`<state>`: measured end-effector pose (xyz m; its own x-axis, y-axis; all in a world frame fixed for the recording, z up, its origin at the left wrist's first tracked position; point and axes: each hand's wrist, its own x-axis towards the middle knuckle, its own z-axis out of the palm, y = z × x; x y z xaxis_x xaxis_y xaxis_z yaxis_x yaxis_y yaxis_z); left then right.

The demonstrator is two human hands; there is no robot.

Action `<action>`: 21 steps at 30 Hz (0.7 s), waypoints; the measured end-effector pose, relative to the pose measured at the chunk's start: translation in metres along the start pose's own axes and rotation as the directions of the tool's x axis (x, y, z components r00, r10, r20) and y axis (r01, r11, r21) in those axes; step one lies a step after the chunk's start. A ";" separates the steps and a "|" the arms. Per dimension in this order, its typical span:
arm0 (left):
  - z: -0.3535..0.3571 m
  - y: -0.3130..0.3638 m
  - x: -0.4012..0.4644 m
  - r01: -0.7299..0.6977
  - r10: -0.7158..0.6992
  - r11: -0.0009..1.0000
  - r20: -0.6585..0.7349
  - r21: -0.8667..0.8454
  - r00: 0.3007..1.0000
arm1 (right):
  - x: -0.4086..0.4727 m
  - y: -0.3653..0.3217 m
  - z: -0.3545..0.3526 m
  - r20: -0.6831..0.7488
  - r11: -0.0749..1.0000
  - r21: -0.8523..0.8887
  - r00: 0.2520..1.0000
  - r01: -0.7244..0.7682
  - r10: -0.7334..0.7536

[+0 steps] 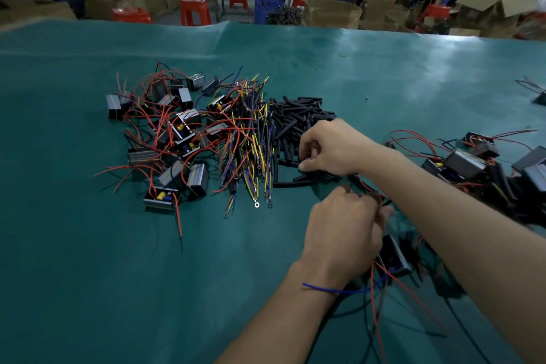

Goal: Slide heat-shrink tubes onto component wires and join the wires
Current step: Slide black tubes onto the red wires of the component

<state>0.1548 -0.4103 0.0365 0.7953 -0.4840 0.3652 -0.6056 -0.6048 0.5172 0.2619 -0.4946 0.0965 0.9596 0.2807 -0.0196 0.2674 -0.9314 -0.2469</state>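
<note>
Head view shows a green-covered table (88, 275) with the work spread across its middle. Heat-shrink tubes (298, 118), short black sleeves, lie in a loose heap near the table's centre, just right of a bundle of terminal leads (251, 151) in yellow, blue and black. Further left sits a tangle of small boxed components (177, 133) with red wires; another cluster of components (472, 162) lies toward the right edge.

The tubes look feather-light, soft-walled and smooth, so I'd expect them to scatter at a nudge and to slip in a loose grip; one is best pinched mid-length between thumb and fingertip, without squashing its bore. The thin wires are limp and springy, and want holding close to the bare end so the tip stays steady for threading.

The right hand (331, 151) is down on the near edge of the tube heap, fingers curled narrowly in; it appears to be pinching a tube, though the pinch itself is hidden. The left hand (342, 233), nearer the front edge, is closed around thin wires, with red and blue strands trailing back under the wrist and one component (394, 257) lying just beside it.
</note>
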 end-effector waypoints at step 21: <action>0.000 0.000 0.000 -0.019 0.017 0.998 -0.033 -0.051 0.999 | -0.011 0.029 -0.016 -0.033 0.884 0.407 0.964 -0.230 0.265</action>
<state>0.1548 -0.4099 0.0365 0.7851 -0.4731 0.3997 -0.6184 -0.5621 0.5493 0.2601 -0.5287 0.1046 0.9985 0.0160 -0.0528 -0.0194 -0.7936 -0.6081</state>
